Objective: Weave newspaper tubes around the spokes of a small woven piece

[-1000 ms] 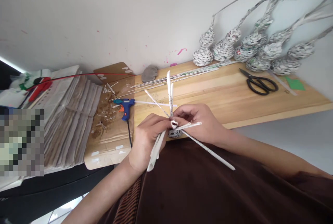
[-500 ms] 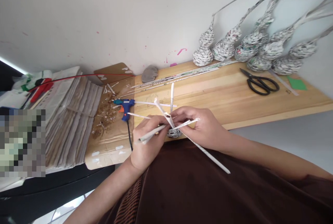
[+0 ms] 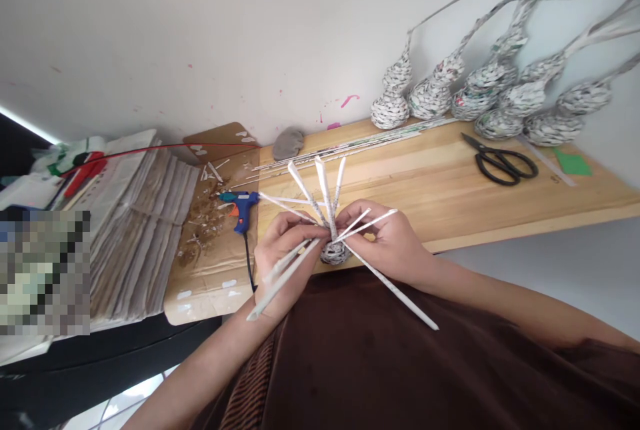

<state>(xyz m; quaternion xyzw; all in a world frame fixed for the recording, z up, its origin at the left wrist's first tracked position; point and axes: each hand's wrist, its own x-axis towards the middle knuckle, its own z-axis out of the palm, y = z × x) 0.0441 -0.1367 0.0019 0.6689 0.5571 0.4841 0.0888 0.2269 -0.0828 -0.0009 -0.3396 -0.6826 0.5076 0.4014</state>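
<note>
A small woven paper piece (image 3: 334, 253) stands at the table's front edge, with several rolled paper tubes (image 3: 326, 193) fanning out from its top. My left hand (image 3: 287, 250) is closed at the left of its neck, fingers pinching the base of the tubes; two tubes cross over that hand. From the right, my right hand (image 3: 385, 240) pinches at the same neck, thin tube ends passing over its thumb. One long tube (image 3: 395, 290) slants down over the brown clothing. Both sets of fingertips are partly hidden among the tubes.
Several gourd-shaped woven paper pieces (image 3: 390, 110) stand along the wall. Black scissors (image 3: 505, 160), thin paper tubes (image 3: 370, 140) and a grey lump (image 3: 289, 143) lie on the wooden table. At left are a blue glue gun (image 3: 244, 207) on cardboard and stacked newspaper (image 3: 150, 230).
The upright tubes have spread into a wider fan, and one tube has swung down over my left hand toward the wrist. Both hands stay at the neck.
</note>
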